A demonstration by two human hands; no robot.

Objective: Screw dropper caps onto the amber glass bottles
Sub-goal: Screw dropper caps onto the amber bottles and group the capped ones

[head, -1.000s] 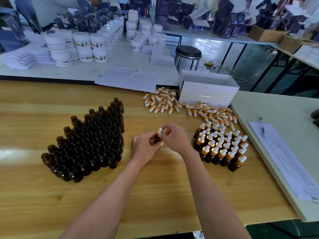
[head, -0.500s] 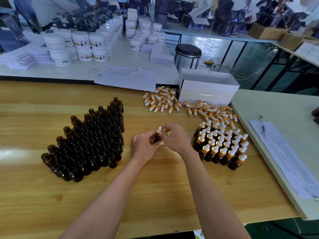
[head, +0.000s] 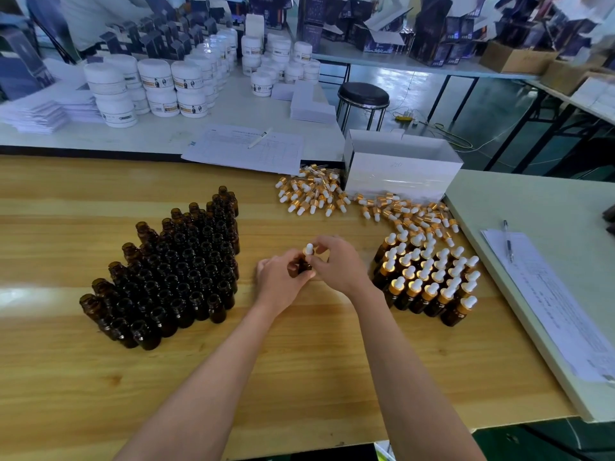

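Wooden tabletop (head: 299, 377): loose dropper caps (head: 312, 194) just beside the white box (head: 399, 171), capped bottles (head: 429, 277) before it, open amber bottles (head: 173, 271) well left.

Amber bottle (head: 303, 266), upright at centre, bearing white-bulbed dropper cap (head: 309, 249); uncapped bottles (head: 173, 271) left, capped bottles (head: 429, 281) right, loose caps (head: 312, 194) far.

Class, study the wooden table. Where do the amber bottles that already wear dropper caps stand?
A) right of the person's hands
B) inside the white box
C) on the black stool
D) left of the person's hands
A: the capped bottles stand in a cluster to the right of the right hand, which pinches a dropper cap on the bottle gripped by the left hand; the uncapped bottles stand on the left.
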